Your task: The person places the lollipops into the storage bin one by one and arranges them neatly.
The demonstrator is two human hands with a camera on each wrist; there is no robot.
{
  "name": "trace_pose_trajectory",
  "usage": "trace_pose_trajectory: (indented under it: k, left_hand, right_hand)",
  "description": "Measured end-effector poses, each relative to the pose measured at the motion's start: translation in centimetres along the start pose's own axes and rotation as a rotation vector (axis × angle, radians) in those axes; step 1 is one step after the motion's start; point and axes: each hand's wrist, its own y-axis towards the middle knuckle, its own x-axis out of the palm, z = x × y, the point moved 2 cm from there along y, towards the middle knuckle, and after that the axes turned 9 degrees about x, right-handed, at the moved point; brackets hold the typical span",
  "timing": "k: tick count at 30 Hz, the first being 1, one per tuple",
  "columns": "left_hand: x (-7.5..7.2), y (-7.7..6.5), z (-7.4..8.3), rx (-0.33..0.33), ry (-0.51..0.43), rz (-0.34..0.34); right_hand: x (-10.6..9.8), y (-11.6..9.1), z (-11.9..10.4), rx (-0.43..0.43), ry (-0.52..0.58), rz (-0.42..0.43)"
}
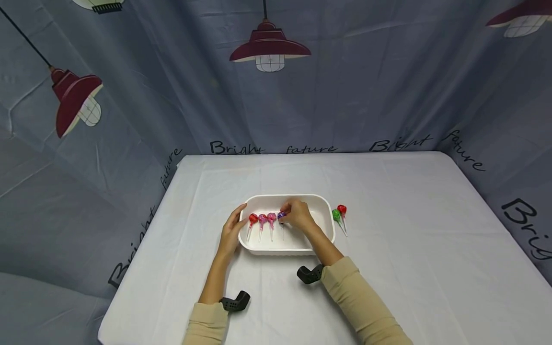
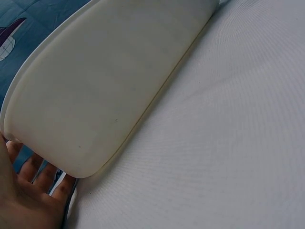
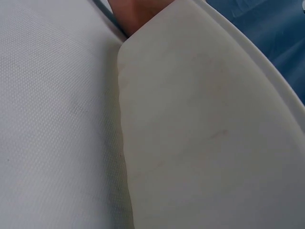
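In the head view a white tray [image 1: 297, 244] holds a row of lollipops: a red one [image 1: 253, 218], a pink one [image 1: 262, 218], another pink one [image 1: 271, 217] and a purple one [image 1: 281, 215], sticks towards the person. My left hand [image 1: 231, 233] grips the tray's left end, thumb over the rim and fingers outside; the left wrist view shows those fingers [image 2: 45, 176] along the outer wall. Inside the tray, my right hand [image 1: 298, 215] pinches the purple lollipop by its head, partly hiding it. The right wrist view is mostly tray wall [image 3: 205, 124].
A green lollipop [image 1: 336, 214] and a red lollipop [image 1: 342, 209] lie on the white-covered table [image 1: 401, 230], just right of the tray. Behind the table hangs a grey-blue curtain [image 1: 345, 96] printed with lamps and lettering. Black wrist cameras sit on both forearms.
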Motion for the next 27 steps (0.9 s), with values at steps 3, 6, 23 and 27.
trace_pose_trajectory:
  k: [3,6,23,27]
  left_hand:
    - [-0.04,0.04,0.04,-0.005,-0.001,-0.001]
    - [-0.11,0.05,0.03,-0.014,-0.003,-0.005]
    - [-0.06,0.02,0.03,-0.018,-0.005,-0.001]
    - [0.03,0.02,0.08,0.0,0.0,0.003]
  right_hand:
    - [0.07,0.07,0.0,-0.019,-0.005,0.005]
    - [0.11,0.08,0.0,-0.041,-0.011,0.009]
    - [-0.14,-0.2,0.04,-0.048,-0.008,0.007]
    - [-0.26,-0.23,0.22,-0.052,-0.02,0.023]
